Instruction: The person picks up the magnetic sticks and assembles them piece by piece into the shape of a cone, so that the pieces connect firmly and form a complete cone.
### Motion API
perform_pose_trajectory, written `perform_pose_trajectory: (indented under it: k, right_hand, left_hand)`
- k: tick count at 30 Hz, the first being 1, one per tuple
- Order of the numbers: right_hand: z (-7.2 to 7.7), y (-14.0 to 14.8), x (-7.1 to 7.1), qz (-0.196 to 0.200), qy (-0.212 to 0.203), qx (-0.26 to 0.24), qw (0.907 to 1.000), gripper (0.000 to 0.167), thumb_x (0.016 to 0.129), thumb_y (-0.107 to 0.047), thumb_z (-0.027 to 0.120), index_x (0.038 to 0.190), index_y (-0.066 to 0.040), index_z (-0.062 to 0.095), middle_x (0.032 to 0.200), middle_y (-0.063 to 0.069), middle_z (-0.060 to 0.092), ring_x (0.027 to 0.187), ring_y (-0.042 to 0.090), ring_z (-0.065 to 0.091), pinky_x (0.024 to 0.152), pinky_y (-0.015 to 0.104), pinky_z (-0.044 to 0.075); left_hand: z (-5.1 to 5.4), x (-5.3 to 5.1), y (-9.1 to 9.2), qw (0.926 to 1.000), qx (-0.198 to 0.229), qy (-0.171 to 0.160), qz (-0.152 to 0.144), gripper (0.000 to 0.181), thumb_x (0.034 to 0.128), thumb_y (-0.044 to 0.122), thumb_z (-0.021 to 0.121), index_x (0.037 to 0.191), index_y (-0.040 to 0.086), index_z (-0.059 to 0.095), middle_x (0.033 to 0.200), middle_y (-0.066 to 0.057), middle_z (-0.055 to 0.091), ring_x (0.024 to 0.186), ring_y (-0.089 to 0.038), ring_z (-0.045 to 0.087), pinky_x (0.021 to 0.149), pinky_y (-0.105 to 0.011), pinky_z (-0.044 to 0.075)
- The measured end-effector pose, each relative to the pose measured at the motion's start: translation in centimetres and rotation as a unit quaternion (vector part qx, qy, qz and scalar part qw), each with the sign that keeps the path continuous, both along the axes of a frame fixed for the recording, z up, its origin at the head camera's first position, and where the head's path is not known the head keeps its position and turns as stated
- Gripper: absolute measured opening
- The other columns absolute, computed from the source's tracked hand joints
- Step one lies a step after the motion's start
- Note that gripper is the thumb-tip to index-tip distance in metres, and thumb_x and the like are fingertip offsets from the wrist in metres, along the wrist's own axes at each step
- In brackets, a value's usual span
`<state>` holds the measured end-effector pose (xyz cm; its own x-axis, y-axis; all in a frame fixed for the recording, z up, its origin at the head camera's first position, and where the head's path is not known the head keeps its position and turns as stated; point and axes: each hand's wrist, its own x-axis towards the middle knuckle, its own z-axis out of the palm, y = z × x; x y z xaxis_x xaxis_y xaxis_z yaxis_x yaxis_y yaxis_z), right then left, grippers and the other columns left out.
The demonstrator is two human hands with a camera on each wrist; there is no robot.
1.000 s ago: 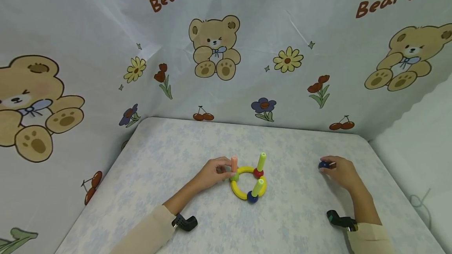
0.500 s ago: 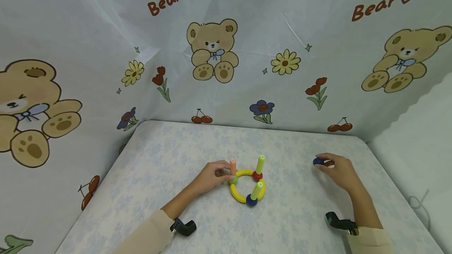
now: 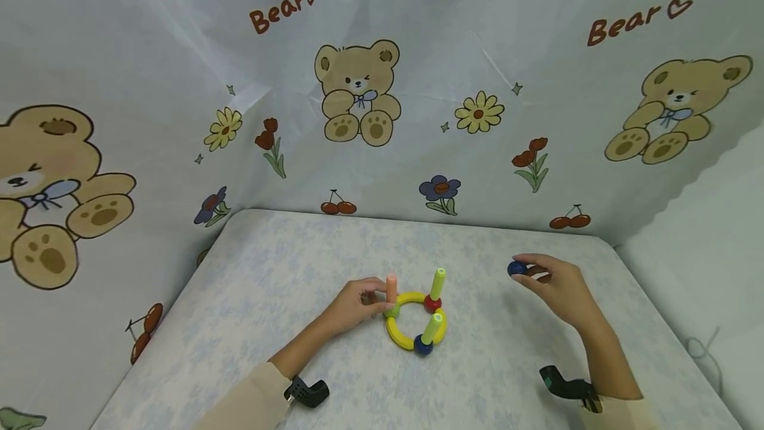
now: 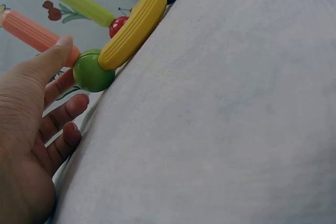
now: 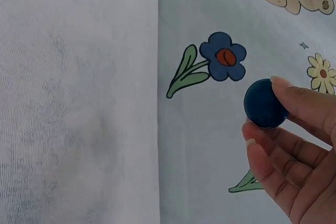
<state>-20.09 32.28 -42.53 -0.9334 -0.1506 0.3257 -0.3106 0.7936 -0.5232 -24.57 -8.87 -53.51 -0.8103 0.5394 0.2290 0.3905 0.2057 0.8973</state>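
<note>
My left hand (image 3: pixel 356 302) pinches the lower end of an orange rod (image 3: pixel 390 286), which stands on a green ball (image 4: pixel 93 72). That ball joins curved yellow pieces (image 3: pixel 398 335) into a ring lying on the table. A red ball (image 3: pixel 432 304) and a dark blue ball (image 3: pixel 423 346) are also part of the ring, each bearing an upright light green rod (image 3: pixel 438 283). Away to the right, my right hand (image 3: pixel 564 286) holds a loose blue ball (image 5: pixel 264 103) between thumb and fingers, above the tabletop.
The table (image 3: pixel 286 264) has a pale, blue-mottled cover. Behind it hangs a white cloth (image 3: pixel 268 65) printed with bears and flowers. Each wrist carries a black camera, such as the one at the left cuff (image 3: pixel 307 392). A thin cord (image 3: pixel 705 354) lies beyond the table's right edge.
The right hand has moved left with the blue ball, toward the ring, and appears raised. The left hand keeps its pinch on the orange rod. The whole head view has shifted slightly.
</note>
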Motion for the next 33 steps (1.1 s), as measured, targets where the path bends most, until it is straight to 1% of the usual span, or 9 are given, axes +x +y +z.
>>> perform_pose_trajectory:
  k: [3,6,10,13,18,21,24,29,33]
  right_hand:
    - [0.4,-1.0,0.3,0.011,0.002,-0.012,0.9999,0.038,0.092,-0.019,0.078,0.126,-0.006,0.07,0.105,0.01,0.074,0.088,0.026,0.069,0.071,0.02,0.055]
    - [0.7,-2.1,0.5,0.024,0.001,-0.023,0.9995,0.037,0.091,-0.02,0.079,0.126,-0.008,0.071,0.104,0.007,0.074,0.088,0.022,0.068,0.072,0.021,0.056]
    - [1.1,-3.4,0.9,0.037,0.004,-0.034,0.9987,0.036,0.09,-0.019,0.08,0.124,-0.011,0.072,0.103,0.003,0.074,0.089,0.017,0.068,0.074,0.021,0.056]
    - [1.5,-4.3,1.3,0.054,0.005,-0.051,0.9972,0.034,0.09,-0.018,0.081,0.122,-0.012,0.073,0.104,0.001,0.074,0.089,0.014,0.067,0.076,0.021,0.057]
    - [2.2,-5.8,2.0,0.093,-0.011,-0.09,0.9916,0.033,0.09,-0.014,0.08,0.122,-0.014,0.072,0.106,0.002,0.074,0.09,0.013,0.069,0.078,0.021,0.057]
    - [2.5,-6.5,2.5,0.104,-0.028,-0.107,0.9884,0.034,0.09,-0.014,0.08,0.123,-0.012,0.072,0.106,0.001,0.073,0.09,0.013,0.07,0.08,0.021,0.057]
    - [2.7,-7.2,2.9,0.112,-0.043,-0.113,0.9864,0.035,0.09,-0.014,0.08,0.123,-0.01,0.071,0.105,0.0,0.073,0.089,0.013,0.07,0.081,0.022,0.057]
    - [2.8,-8.2,3.3,0.123,-0.05,-0.114,0.9845,0.034,0.089,-0.015,0.08,0.122,-0.015,0.072,0.105,-0.003,0.073,0.088,0.012,0.07,0.081,0.024,0.057]
    - [3.0,-8.7,3.5,0.127,-0.05,-0.11,0.9845,0.035,0.089,-0.015,0.081,0.122,-0.015,0.072,0.105,-0.004,0.073,0.088,0.012,0.07,0.08,0.025,0.058]
  left_hand:
    - [-0.2,0.0,-0.1,0.9999,-0.009,-0.002,0.005,0.03,0.0916,0.033,0.077,0.118,0.02,0.076,0.119,0.013,0.07,0.088,-0.014,0.066,0.074,-0.032,0.056]
    - [-0.3,0.2,-0.2,0.9999,-0.011,0.004,0.008,0.029,0.0916,0.033,0.077,0.118,0.02,0.076,0.117,0.014,0.071,0.085,-0.014,0.066,0.073,-0.031,0.056]
    - [-0.2,0.4,-0.3,0.9999,-0.007,0.009,0.006,0.028,0.0918,0.033,0.077,0.117,0.021,0.076,0.116,0.01,0.072,0.082,-0.014,0.065,0.069,-0.03,0.055]
    - [-0.1,0.5,-0.2,1.0,-0.004,0.009,0.002,0.027,0.0922,0.032,0.077,0.117,0.021,0.076,0.117,0.007,0.072,0.08,-0.014,0.065,0.067,-0.029,0.055]
    - [0.0,0.2,-0.1,0.9999,-0.001,0.015,-0.001,0.027,0.0921,0.031,0.077,0.116,0.018,0.076,0.114,0.009,0.073,0.079,-0.014,0.065,0.066,-0.029,0.054]
    - [-0.1,0.2,-0.1,0.9999,0.0,0.015,-0.003,0.028,0.0924,0.031,0.076,0.117,0.018,0.076,0.114,0.01,0.073,0.079,-0.014,0.065,0.066,-0.029,0.054]
    - [-0.3,0.3,-0.1,0.9999,0.001,0.013,-0.001,0.027,0.0925,0.031,0.076,0.117,0.019,0.076,0.115,0.01,0.072,0.08,-0.013,0.065,0.066,-0.029,0.055]
    - [-0.3,0.4,-0.1,1.0,0.002,0.009,-0.001,0.027,0.0926,0.031,0.076,0.117,0.019,0.076,0.114,0.009,0.072,0.078,-0.014,0.065,0.064,-0.03,0.055]
    - [-0.1,0.0,-0.1,0.9999,0.008,0.001,-0.01,0.028,0.0924,0.031,0.077,0.117,0.017,0.076,0.114,0.009,0.073,0.073,-0.016,0.065,0.06,-0.031,0.055]
